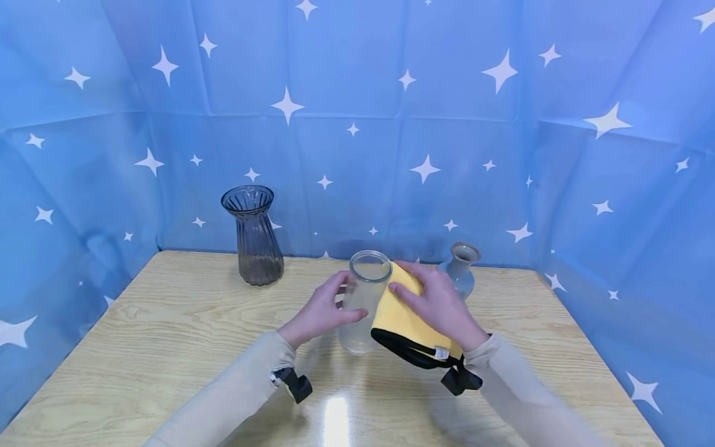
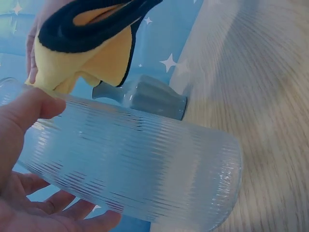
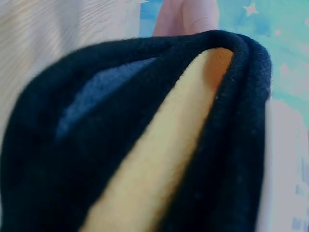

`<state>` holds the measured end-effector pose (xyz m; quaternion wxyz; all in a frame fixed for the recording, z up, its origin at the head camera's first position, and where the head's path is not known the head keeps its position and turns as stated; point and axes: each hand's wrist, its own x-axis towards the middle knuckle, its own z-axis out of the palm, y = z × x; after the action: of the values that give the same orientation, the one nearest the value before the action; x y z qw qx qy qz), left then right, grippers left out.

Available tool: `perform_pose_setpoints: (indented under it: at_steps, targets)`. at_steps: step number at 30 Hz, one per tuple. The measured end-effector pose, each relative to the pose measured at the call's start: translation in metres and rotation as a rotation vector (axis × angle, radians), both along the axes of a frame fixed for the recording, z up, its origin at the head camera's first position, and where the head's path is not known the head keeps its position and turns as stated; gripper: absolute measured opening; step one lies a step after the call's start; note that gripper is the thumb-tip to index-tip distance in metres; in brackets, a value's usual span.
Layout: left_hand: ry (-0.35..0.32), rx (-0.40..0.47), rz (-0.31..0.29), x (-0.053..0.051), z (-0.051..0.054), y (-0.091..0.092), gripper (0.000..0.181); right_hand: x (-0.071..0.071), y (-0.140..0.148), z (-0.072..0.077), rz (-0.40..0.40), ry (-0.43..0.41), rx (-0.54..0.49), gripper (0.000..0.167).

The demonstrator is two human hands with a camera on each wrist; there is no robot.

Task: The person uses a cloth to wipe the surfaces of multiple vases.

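In the head view my left hand (image 1: 326, 310) grips a clear ribbed glass vase (image 1: 360, 323), thumb on the near side and fingers around the far side. The left wrist view shows the thumb on the upper part of the glass vase (image 2: 130, 154). My right hand (image 1: 438, 301) holds a folded yellow cloth (image 1: 404, 316) with black edging against the vase's right side, near the rim. Folds of the cloth (image 3: 159, 145) fill most of the right wrist view and hide much of that hand.
A dark grey fluted glass vase (image 1: 259, 242) stands at the back left of the wooden table (image 1: 167, 347). Behind my right hand is a small grey-blue vase (image 1: 460, 273), partly hidden. A blue star-patterned curtain (image 1: 357, 155) encloses the back and sides.
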<state>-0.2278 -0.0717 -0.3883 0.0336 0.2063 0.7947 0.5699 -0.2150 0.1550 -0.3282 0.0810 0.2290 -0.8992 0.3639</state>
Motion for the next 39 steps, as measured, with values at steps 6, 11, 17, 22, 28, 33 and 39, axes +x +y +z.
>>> perform_pose_setpoints:
  at_steps: [6,11,17,22,28,33,39]
  targets:
    - [-0.032,0.046,0.004,0.002,-0.002,0.004,0.087,0.003,0.001,-0.023,-0.016,-0.017,-0.039,0.047]
    - [-0.039,0.038,0.039,0.003,-0.003,0.007,0.086,0.007,0.0,-0.051,-0.023,-0.049,-0.053,0.047]
    - [0.007,0.02,0.041,0.003,-0.003,0.005,0.062,0.01,-0.003,-0.082,-0.021,-0.076,0.019,0.046]
    - [0.042,-0.01,0.048,0.003,0.0,0.004,0.055,0.008,-0.005,-0.102,-0.037,-0.16,0.155,0.046]
    - [0.05,-0.054,0.071,0.0,0.003,0.0,0.047,0.005,-0.01,-0.107,-0.045,-0.178,0.199,0.046]
    - [0.036,-0.03,0.049,-0.003,0.001,-0.003,0.047,0.005,-0.012,-0.106,-0.047,-0.19,0.207,0.046]
    - [0.034,-0.008,0.018,-0.005,0.0,-0.005,0.048,0.006,-0.012,-0.1,-0.056,-0.182,0.128,0.045]
